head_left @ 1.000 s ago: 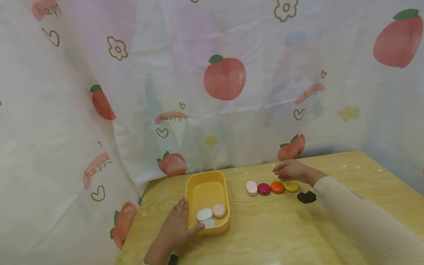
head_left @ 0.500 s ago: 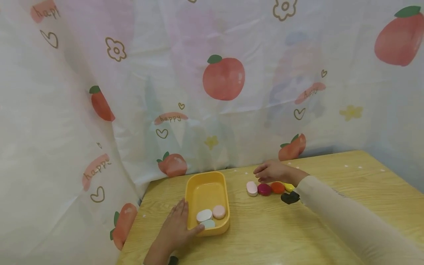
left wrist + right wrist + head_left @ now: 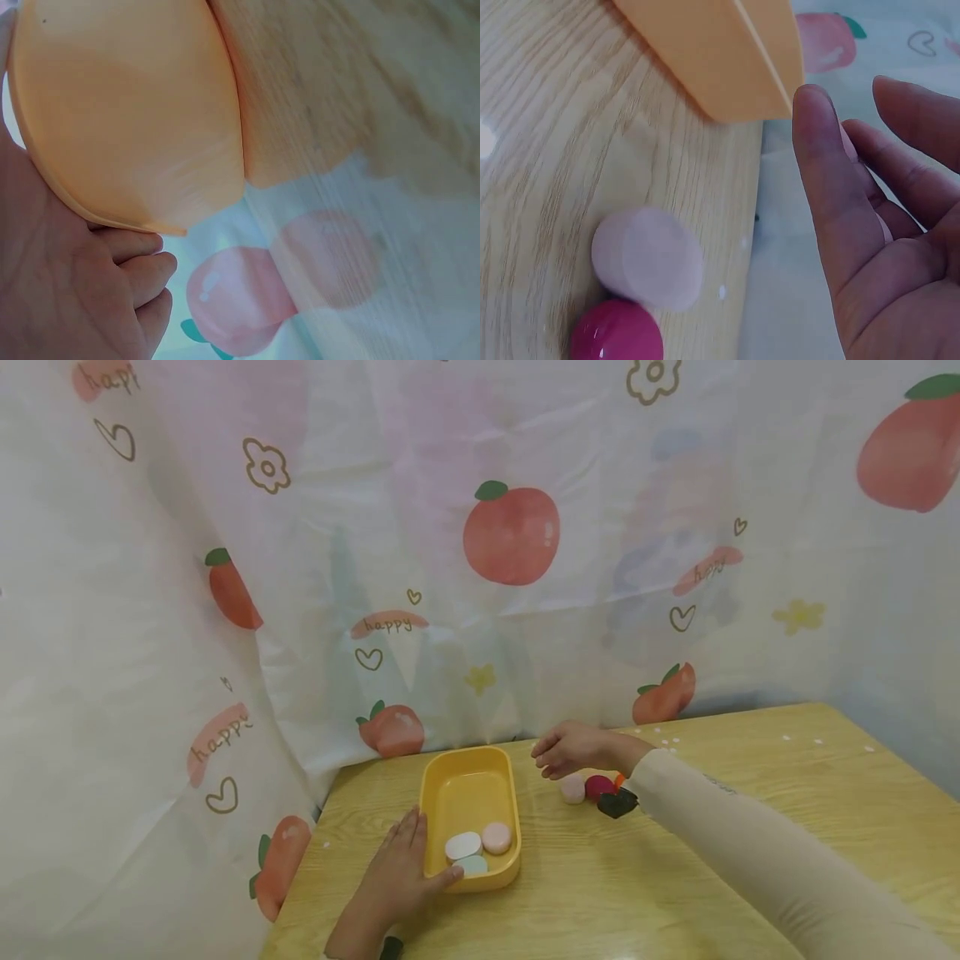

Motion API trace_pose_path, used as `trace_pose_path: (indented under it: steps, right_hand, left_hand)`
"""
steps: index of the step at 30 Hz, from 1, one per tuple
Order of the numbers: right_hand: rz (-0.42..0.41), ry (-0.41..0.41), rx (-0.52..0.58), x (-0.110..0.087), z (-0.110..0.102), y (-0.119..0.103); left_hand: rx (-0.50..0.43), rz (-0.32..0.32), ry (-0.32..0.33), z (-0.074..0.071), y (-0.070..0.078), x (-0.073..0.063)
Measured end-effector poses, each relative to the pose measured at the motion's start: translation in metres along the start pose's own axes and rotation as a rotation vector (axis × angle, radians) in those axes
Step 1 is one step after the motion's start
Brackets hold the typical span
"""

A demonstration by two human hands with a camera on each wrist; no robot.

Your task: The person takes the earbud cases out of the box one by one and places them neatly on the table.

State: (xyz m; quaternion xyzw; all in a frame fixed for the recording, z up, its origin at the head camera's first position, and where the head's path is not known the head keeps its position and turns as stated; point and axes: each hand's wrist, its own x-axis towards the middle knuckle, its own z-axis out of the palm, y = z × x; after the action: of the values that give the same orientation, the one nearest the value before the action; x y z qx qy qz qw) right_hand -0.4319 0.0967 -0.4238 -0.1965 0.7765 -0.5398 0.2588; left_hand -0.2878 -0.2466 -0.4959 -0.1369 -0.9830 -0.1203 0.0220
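Note:
My left hand (image 3: 393,878) rests along the left side of a yellow tray (image 3: 472,797), its thumb at the near rim. Inside the tray's near end lie a white oval piece (image 3: 463,844), a pink round one (image 3: 497,838) and a pale green one (image 3: 472,865). Over the table, just right of the tray, my right hand (image 3: 573,750) has thumb and fingers bent around a pale pink piece (image 3: 886,228); only slivers of it show. Below that hand stand a light pink oval piece (image 3: 573,790), a magenta piece (image 3: 619,334) and part of an orange one (image 3: 619,782).
The wooden table (image 3: 555,902) ends at a white curtain (image 3: 585,652) printed with fruit. Small white spots dot the table's far side. My right sleeve (image 3: 735,827) crosses the table's right half and hides the yellow piece.
My right hand has moved left from above the yellow piece, past the row, to near the tray's right side. The left hand and the tray have stayed in place.

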Motion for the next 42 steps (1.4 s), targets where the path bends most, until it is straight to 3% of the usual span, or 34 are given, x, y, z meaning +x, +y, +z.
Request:
trace_pose_path:
  steps: [14,28,42]
  right_hand:
    - [0.015,-0.058,0.022,0.022,0.033,-0.012]
    - [-0.003,-0.086,0.034,0.032,0.064,-0.019]
    - [-0.012,-0.129,0.014,0.040,0.087,-0.024]
  left_hand:
    - [0.003,-0.009,-0.010,-0.001,0.001,0.001]
    - [0.009,-0.020,-0.023,0.000,0.000,-0.001]
    - [0.034,0.014,0.002,-0.001,0.000,0.000]
